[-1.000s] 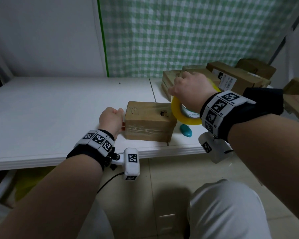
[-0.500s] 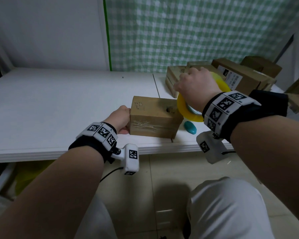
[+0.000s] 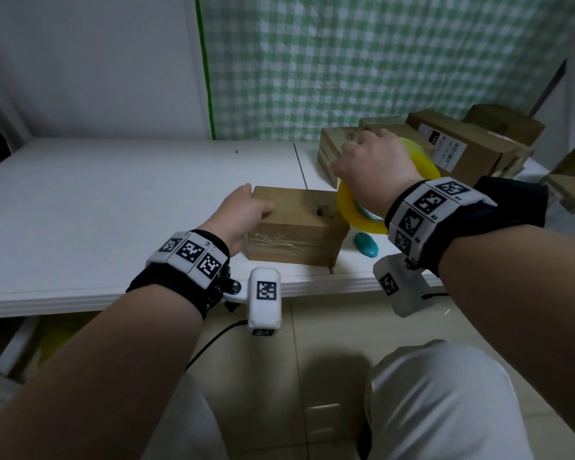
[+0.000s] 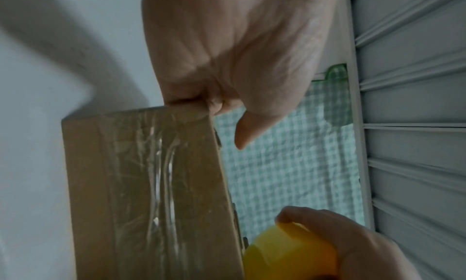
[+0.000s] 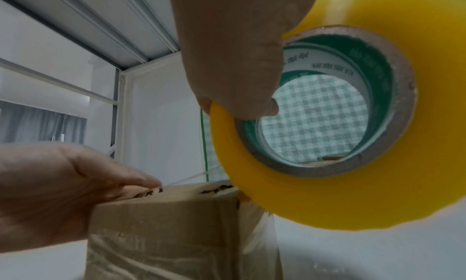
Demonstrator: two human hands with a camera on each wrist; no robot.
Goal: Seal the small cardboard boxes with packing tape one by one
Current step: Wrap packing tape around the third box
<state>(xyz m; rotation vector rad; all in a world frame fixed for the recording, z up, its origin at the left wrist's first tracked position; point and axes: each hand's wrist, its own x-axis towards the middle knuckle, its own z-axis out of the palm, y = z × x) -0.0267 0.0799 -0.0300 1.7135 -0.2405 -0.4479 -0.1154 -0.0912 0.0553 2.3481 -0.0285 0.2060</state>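
Tape roll (image 5: pixel 340 164) core: green print, unreadable; right hand (image 3: pixel 375 167) grips it.

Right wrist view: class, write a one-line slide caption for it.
Right hand grips a yellow tape roll beside a taped cardboard box; left hand rests on top.

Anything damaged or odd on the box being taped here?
Yes. The box has a ragged hole torn in its top, near the tape roll held by the right hand. The tape on its front face is wrinkled, not smooth.
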